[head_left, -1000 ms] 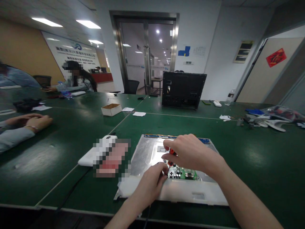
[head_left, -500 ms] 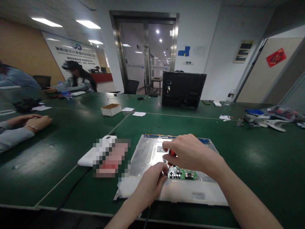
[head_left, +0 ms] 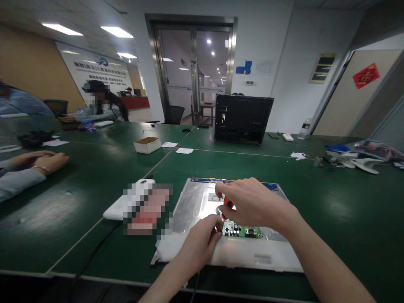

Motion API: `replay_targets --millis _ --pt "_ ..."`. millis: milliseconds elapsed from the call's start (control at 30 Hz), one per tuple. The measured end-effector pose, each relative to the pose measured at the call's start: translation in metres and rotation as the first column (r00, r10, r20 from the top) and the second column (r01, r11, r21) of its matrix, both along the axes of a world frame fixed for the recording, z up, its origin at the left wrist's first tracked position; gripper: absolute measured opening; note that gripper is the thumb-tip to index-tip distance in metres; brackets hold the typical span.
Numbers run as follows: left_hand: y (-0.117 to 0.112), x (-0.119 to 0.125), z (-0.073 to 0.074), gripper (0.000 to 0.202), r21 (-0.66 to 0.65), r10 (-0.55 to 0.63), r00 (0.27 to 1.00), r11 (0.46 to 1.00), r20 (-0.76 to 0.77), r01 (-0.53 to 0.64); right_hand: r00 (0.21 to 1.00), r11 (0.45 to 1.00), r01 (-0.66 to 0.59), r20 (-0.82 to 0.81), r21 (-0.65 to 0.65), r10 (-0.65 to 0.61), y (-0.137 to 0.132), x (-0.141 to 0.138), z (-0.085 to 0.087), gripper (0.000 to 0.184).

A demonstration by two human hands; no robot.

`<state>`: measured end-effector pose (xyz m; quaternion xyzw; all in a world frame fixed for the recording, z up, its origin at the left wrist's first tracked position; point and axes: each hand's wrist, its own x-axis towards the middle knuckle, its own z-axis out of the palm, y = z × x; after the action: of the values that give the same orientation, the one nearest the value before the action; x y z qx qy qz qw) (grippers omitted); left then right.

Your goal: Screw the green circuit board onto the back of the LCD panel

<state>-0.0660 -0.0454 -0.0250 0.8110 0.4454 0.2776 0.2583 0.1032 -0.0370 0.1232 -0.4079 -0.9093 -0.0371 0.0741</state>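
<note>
A flat silver display panel (head_left: 186, 210) lies on the green table in front of me, a blue circuit strip along its far edge. On it sits a green circuit board (head_left: 244, 229) with small components and a connector. My right hand (head_left: 251, 202) is closed around the red-and-black handle of a screwdriver (head_left: 227, 203), held upright over the board's left end; its tip is hidden. At that same end, my left hand (head_left: 206, 229) rests with bent fingers pressed together. What those fingers hold, if anything, is hidden.
A white power bank (head_left: 116, 207) with a cable lies left of the panel, beside a blurred-out reddish item. Farther back are a small open box (head_left: 147, 145) and a black monitor casing (head_left: 243, 120). Another person's hands (head_left: 47, 164) rest at the left; plastic-wrapped parts (head_left: 375, 151) lie right.
My right hand's fingers have shifted slightly around the screwdriver handle. My left hand and the panel stay in place.
</note>
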Motion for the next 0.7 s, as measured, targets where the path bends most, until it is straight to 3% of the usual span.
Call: replay_targets --millis 100,233,400,533,700 --pt "0.0009 -0.0011 -0.0043 0.015 0.024 -0.001 1.000 1.000 0.012 0.001 0.999 0.998 -0.035 -0.018 -0.045 0.034 -0.0017 0.0019 0.0018 0.022" --pt "0.0005 -0.0012 -0.0037 0.015 0.032 0.006 1.000 0.999 0.012 -0.007 0.998 0.998 0.045 0.038 -0.041 -0.044 0.0006 -0.0008 0.0010 0.029" --pt "0.0004 -0.0008 -0.0013 0.015 0.007 0.006 1.000 1.000 0.011 -0.006 0.999 0.998 0.030 0.035 -0.051 -0.028 0.0005 -0.0020 0.0026 0.019" --pt "0.0013 -0.0013 -0.0057 0.014 0.034 -0.001 1.000 0.999 0.014 0.001 1.000 0.998 -0.015 0.012 -0.069 0.016 -0.0019 -0.0001 0.0046 0.024" --pt "0.0003 -0.0008 -0.0023 0.015 0.041 0.004 1.000 0.999 -0.007 -0.004 0.996 0.997 0.069 0.056 -0.028 -0.068 0.0012 -0.0018 0.0015 0.028"
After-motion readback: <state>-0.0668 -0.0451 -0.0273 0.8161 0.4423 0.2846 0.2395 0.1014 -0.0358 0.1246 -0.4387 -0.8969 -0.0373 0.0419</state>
